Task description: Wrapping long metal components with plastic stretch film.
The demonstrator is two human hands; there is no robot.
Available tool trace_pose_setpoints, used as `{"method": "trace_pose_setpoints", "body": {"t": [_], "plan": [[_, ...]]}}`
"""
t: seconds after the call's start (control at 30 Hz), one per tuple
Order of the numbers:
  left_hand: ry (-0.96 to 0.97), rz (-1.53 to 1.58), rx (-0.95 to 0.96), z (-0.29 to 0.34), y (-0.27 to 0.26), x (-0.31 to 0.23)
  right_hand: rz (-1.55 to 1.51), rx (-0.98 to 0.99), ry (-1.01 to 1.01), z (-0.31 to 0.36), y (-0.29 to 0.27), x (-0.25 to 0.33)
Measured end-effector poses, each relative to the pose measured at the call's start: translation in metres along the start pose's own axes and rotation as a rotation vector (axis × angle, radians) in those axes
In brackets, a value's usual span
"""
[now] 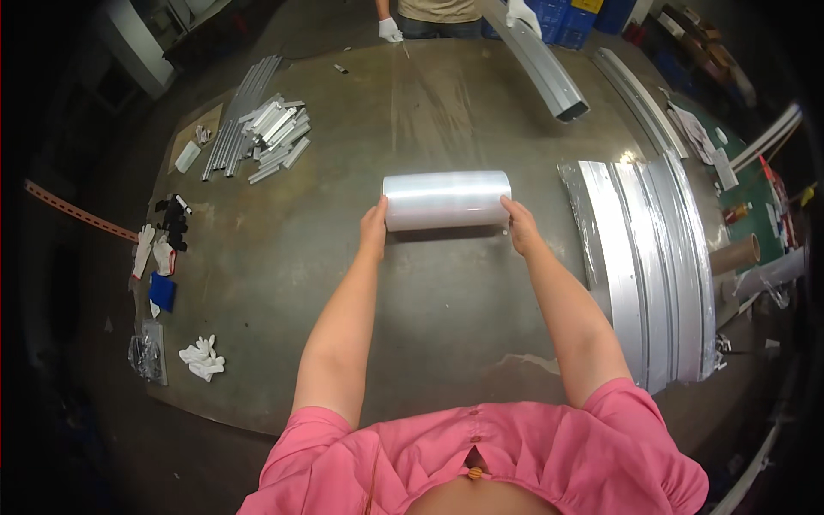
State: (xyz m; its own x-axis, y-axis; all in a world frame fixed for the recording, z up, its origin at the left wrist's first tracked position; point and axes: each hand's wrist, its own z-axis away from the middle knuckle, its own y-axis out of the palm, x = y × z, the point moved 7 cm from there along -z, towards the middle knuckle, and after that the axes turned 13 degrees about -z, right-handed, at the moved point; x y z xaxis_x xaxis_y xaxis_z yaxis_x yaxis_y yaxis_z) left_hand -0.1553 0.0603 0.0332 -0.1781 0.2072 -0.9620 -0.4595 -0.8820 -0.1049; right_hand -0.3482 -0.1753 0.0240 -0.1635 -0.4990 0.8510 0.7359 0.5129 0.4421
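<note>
A roll of clear plastic film (447,201) lies crosswise between my two hands, over the middle of the table. My left hand (373,228) grips its left end, fingers closed round the edge. At the other end my right hand (520,227) holds it the same way, thumb on top. A thin sheet of film (433,103) seems to stretch from the roll toward the far edge. Beyond it a person's gloved hand (390,31) rests at the table edge. That person's other gloved hand (524,15) holds a long grey metal profile (549,77) slanting over the table.
Film-wrapped metal profiles (639,266) lie at the right of the table (283,283). Thin bars (240,120) and a heap of short metal pieces (279,133) lie far left. White gloves (203,358) and a blue object (161,293) sit near the left edge.
</note>
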Motion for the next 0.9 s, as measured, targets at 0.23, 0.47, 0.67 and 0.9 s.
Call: {"method": "trace_pose_setpoints", "body": {"t": [0.23,0.47,0.67,0.9], "plan": [[0.020,-0.052,0.066,0.050,-0.007,0.017,0.139,-0.036,0.049,0.057,0.005,-0.001],[0.042,-0.178,0.010,0.066,-0.004,0.009,0.276,-0.058,0.035,0.072,0.008,0.007],[0.027,-0.181,-0.018,0.057,-0.003,0.003,0.219,-0.055,0.021,0.067,0.018,0.010],[0.019,-0.218,-0.027,0.063,-0.003,0.003,0.258,-0.035,0.019,0.064,0.008,0.004]]}}
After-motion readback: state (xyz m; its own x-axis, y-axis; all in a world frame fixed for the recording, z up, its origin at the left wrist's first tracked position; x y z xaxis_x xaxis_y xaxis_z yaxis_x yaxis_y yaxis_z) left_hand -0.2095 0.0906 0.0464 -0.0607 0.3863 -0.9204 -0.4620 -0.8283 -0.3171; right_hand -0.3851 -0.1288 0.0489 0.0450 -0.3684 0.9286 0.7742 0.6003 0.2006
